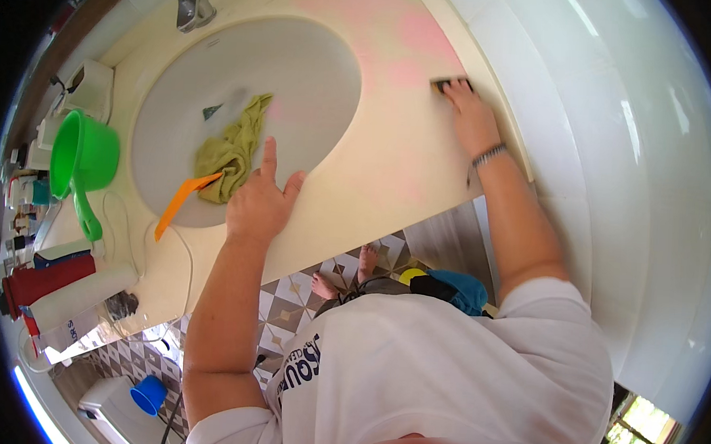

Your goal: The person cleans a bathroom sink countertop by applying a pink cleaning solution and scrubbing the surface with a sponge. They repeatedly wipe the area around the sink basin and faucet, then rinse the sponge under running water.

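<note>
My right hand presses a small dark scrub pad with a yellowish edge on the cream countertop, near its right edge by the tiled wall. Pink residue is spread over the counter beyond the pad. My left hand rests at the near rim of the oval sink, index finger and thumb spread, holding nothing visible. Just left of it, a crumpled olive-green cloth lies in the basin. An orange plastic handle sticks out from the cloth over the rim; its other end is hidden.
A chrome faucet stands behind the basin. On the left are a green dipper, a dark red container, a white roll and a thin cord. A small dark green scrap lies in the sink.
</note>
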Demonstrator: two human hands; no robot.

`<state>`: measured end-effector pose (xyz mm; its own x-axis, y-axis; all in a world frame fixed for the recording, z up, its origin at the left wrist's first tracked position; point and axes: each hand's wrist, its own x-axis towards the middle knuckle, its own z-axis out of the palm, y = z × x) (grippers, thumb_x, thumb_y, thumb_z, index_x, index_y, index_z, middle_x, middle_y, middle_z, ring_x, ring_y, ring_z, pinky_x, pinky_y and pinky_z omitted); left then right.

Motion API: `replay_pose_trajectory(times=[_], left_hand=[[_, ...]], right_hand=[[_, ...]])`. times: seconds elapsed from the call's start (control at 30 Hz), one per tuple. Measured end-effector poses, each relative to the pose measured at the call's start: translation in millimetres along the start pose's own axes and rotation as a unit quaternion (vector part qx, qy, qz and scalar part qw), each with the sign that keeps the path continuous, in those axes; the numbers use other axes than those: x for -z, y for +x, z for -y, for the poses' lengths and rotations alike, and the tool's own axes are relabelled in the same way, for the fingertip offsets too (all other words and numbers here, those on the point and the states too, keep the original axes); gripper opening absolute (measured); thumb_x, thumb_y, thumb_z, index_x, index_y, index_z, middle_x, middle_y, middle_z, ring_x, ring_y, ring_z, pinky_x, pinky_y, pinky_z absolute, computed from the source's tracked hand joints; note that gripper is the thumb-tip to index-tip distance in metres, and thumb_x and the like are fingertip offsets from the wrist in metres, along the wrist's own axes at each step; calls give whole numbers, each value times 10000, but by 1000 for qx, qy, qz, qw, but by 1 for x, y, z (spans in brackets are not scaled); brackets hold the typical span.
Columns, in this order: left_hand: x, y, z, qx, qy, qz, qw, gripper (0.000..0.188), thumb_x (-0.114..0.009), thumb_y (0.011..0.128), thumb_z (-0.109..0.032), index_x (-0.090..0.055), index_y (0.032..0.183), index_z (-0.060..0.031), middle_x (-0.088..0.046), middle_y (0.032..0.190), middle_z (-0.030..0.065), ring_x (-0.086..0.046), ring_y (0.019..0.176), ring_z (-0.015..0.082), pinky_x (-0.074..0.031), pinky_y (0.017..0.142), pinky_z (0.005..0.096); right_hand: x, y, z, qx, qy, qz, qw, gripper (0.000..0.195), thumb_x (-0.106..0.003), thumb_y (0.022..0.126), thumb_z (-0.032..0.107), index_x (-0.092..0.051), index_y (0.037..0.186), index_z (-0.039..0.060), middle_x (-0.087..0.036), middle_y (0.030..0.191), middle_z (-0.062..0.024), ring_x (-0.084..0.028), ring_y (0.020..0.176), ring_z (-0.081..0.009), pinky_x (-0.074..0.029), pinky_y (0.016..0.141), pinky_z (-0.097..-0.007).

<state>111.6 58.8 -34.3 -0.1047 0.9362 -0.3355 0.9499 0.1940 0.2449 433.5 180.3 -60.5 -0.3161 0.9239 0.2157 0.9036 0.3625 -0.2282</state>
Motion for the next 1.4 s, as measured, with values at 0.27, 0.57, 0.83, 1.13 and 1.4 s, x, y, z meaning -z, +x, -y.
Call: replay_pose_trajectory(times=[0.27, 0.57, 0.83, 1.13, 1.4], left_hand=[[8, 0, -5, -3, -5, -4, 1000, 687, -358, 821, -530, -126, 1355, -166, -556, 974, 147, -567, 844, 299, -460, 718, 398], [1, -1, 0, 0, 8, 1, 1000, 682, -363, 824, -520, -129, 1355, -162, -555, 977, 144, -564, 855, 297, -456, 730, 395], [13, -1, -10, 8, -14, 32, 999, 680, -389, 826, -492, -118, 1355, -162, -548, 1070, 155, -539, 956, 305, -419, 818, 400], [15, -5, -5, 13, -18, 52, 998, 685, -376, 825, -508, -114, 1355, -162, -556, 1036, 169, -547, 923, 320, -434, 798, 398], [16, -3, -7, -12, 15, 58, 998, 681, -336, 834, -515, -116, 1354, -135, -554, 973, 158, -571, 837, 300, -468, 710, 388]], right_hand=[[-9, 146, 5, -9, -122, 66, 990, 319, -347, 861, 110, -495, 1140, 66, -459, 1212, -118, -415, 1135, -267, -357, 935, -337], [5, 8, -1, 38, -24, 57, 997, 313, -373, 835, 45, -516, 1113, 44, -467, 1202, -123, -426, 1126, -265, -361, 932, -335], [3, 128, 10, -37, -124, 137, 982, 312, -360, 842, 78, -503, 1117, 43, -470, 1199, -116, -423, 1125, -254, -366, 929, -346], [2, 22, -3, 11, -15, 28, 999, 283, -409, 835, 73, -519, 1094, 46, -499, 1167, -113, -453, 1097, -258, -391, 899, -344], [0, 131, 12, -98, -70, 90, 989, 292, -405, 845, 99, -501, 1115, 44, -501, 1150, -133, -492, 1015, -305, -413, 843, -362]])
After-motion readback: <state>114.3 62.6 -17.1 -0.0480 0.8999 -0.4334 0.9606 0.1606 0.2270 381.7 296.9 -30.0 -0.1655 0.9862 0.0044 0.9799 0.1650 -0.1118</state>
